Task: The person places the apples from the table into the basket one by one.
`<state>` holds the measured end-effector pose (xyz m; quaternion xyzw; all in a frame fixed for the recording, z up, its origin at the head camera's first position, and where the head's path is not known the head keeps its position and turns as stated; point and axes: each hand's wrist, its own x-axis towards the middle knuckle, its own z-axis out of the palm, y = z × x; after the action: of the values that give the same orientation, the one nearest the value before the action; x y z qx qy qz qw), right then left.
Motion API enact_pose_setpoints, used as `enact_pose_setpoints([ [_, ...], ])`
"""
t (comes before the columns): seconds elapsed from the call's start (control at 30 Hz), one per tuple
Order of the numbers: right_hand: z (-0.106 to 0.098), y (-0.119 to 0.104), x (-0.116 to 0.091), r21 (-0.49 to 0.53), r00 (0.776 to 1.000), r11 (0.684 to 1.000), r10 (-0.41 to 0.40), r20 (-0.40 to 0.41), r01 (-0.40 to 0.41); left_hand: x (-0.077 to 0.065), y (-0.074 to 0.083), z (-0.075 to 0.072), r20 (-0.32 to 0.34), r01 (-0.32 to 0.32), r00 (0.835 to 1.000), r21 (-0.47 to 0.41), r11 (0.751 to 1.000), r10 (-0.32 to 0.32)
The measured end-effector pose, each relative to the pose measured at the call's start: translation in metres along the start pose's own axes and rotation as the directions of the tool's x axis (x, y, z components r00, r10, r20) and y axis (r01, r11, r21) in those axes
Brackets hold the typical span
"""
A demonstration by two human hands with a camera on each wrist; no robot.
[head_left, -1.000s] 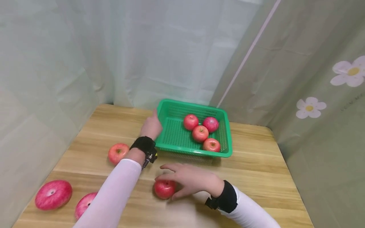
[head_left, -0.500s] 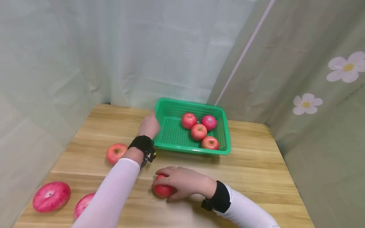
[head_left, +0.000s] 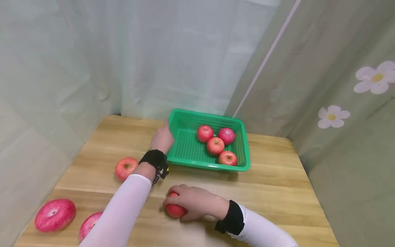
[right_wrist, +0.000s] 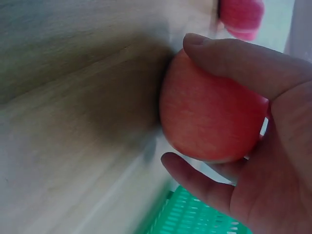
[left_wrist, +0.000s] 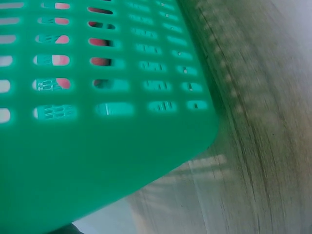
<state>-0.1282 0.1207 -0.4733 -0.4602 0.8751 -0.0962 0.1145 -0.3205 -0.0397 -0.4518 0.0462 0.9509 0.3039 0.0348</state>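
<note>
My right hand (head_left: 197,202) curls over a red apple (head_left: 174,207) on the wooden table. In the right wrist view the thumb lies across one side of this apple (right_wrist: 209,107) and the fingers reach round the other. At the left end of a green plastic basket (head_left: 191,162), my left hand (head_left: 162,138) grips the rim; most of its fingers are hidden. The basket's slotted wall (left_wrist: 122,146) fills much of the left wrist view, where the hand does not show. Several apples (head_left: 215,146) lie in the basket's right half.
Left of my left wrist sits another apple (head_left: 126,168). Two darker pink-red apples lie nearer the front left: a wide one (head_left: 55,215) and one (head_left: 89,224) partly covered by my left sleeve. Curtains (head_left: 191,58) surround the table's back and sides.
The right hand's fingers have closed round the apple from a looser spread above it. The left hand stays at the basket rim. The view shifts slightly.
</note>
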Motion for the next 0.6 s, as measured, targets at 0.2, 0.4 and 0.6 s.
enact_pose_setpoints([
  [0.2,0.006,-0.004,0.002,-0.051,1.0,0.999,0.005,-0.012,-0.005,-0.003,-0.002,0.001,0.0,0.005,1.0,0.017,1.0,-0.005],
  [0.4,0.007,-0.005,0.0,-0.048,1.0,0.999,0.011,-0.023,-0.012,-0.003,-0.001,0.0,0.006,0.014,1.0,0.02,1.0,-0.014],
  [0.6,0.015,-0.003,0.0,-0.037,0.997,0.999,0.014,-0.074,-0.017,-0.003,0.0,0.001,0.004,0.01,1.0,0.026,1.0,-0.01],
])
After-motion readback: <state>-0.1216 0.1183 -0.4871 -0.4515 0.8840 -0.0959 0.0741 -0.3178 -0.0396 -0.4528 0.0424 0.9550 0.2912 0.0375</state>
